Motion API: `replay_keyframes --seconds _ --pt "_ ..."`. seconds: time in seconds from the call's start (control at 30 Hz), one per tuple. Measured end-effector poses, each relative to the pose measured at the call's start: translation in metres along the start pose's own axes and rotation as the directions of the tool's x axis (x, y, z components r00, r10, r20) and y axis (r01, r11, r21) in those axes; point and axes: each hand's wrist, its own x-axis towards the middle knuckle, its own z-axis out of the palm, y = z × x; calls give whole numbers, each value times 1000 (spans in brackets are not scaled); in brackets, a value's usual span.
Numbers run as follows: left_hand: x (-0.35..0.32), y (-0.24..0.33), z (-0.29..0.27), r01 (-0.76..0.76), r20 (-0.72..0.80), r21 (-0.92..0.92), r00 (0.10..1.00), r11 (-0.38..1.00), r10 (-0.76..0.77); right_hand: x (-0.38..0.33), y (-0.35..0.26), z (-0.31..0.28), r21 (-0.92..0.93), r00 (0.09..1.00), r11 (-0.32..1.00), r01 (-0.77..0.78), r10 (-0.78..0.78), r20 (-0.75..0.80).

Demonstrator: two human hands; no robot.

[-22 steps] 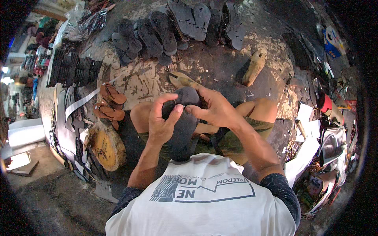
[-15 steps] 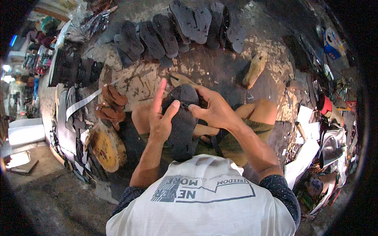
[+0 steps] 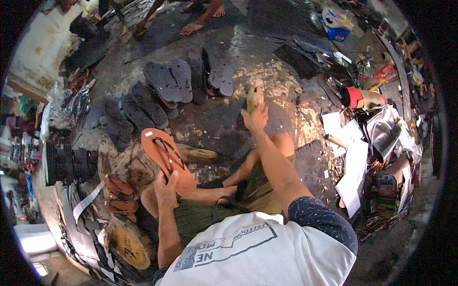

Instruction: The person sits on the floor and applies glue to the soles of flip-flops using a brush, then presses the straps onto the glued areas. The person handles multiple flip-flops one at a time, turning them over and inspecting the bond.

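My left hand [image 3: 167, 191] holds a flip-flop [image 3: 161, 151] by its heel end, the brown insole facing up. It has a dark thong strap and a small white label near the toe. My right arm is stretched forward, and my right hand [image 3: 256, 119] is on the near end of a wooden shoe last [image 3: 254, 97], fingers around it. That grip is partly hidden by the hand itself. Between my hands and my crossed legs, a second wooden last [image 3: 195, 154] lies on the floor.
Dark soles [image 3: 174, 81] lie in a row ahead. Brown sandals [image 3: 119, 190] and a round wooden block [image 3: 128, 243] are at my left. White sheets [image 3: 350, 183] and scraps lie to the right. Another person's hand [image 3: 192, 28] rests on the floor at the far side.
The view has shifted. The flip-flop is now brown side up in my left hand alone; before, a dark sole face showed between both hands. My right hand has moved forward to the last.
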Motion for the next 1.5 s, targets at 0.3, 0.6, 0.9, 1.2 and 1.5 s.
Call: replay_keyframes --seconds 0.3,0.6,0.9,1.2,1.5 --pt "10 43 -32 178 -456 305 890 935 -21 -84 -39 -111 720 624 240 -651 -372 688" --pt "-5 44 -22 -18 -177 661 968 751 179 -148 -130 -231 783 446 531 -324 -644 621" --pt "51 113 -63 -466 -273 -770 857 435 437 -158 -148 -239 976 521 217 34 -837 168" --pt "6 91 -4 -466 -351 -693 884 549 308 -174 -143 -216 902 499 264 340 -864 65" --pt "-50 57 14 -233 -341 -70 920 970 196 -101 -206 -219 945 235 258 200 -949 210"
